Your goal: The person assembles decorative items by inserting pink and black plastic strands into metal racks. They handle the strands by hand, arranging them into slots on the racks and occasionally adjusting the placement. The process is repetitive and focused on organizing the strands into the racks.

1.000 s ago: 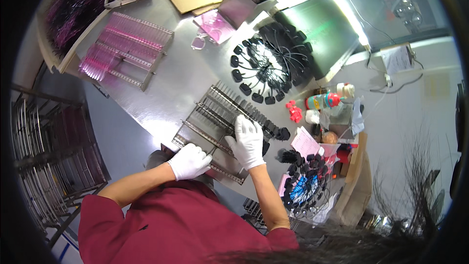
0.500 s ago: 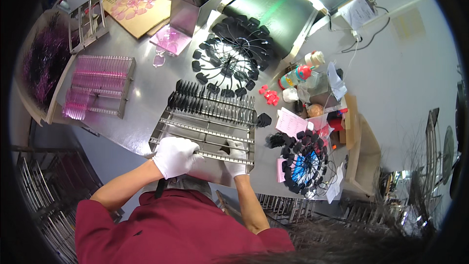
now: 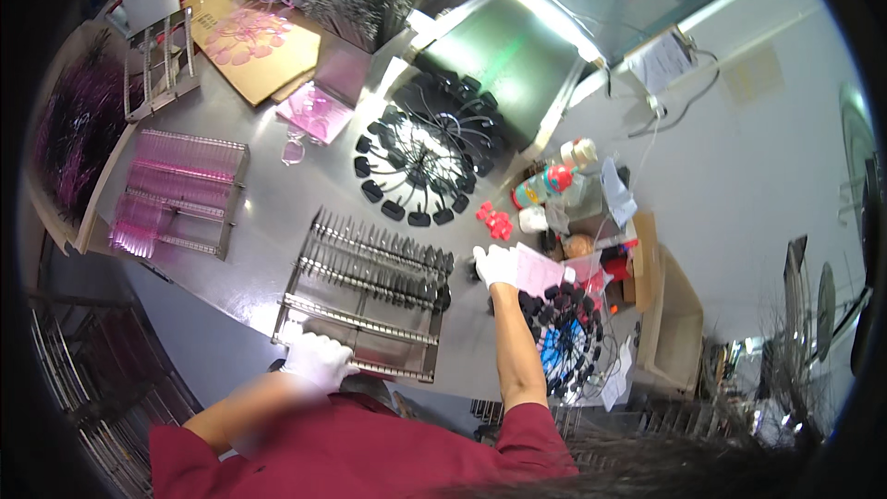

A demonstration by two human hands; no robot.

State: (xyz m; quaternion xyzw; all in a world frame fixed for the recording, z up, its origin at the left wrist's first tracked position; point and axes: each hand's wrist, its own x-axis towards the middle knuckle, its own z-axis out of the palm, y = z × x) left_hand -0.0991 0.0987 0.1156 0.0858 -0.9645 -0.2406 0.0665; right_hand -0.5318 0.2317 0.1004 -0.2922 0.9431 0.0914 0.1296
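Right hand (image 3: 497, 265) has left the rack (image 3: 362, 321); its hold unclear; left hand (image 3: 317, 362) grips the rack.

The white-gloved left hand (image 3: 317, 362) is near the body, its fingers bent inward; the left forearm (image 3: 248, 413) comes slanting to it and is partly blurred. The right hand (image 3: 496, 265), also white-gloved, reaches farther forward, the right forearm (image 3: 519, 342) extended. Its grip is unclear.
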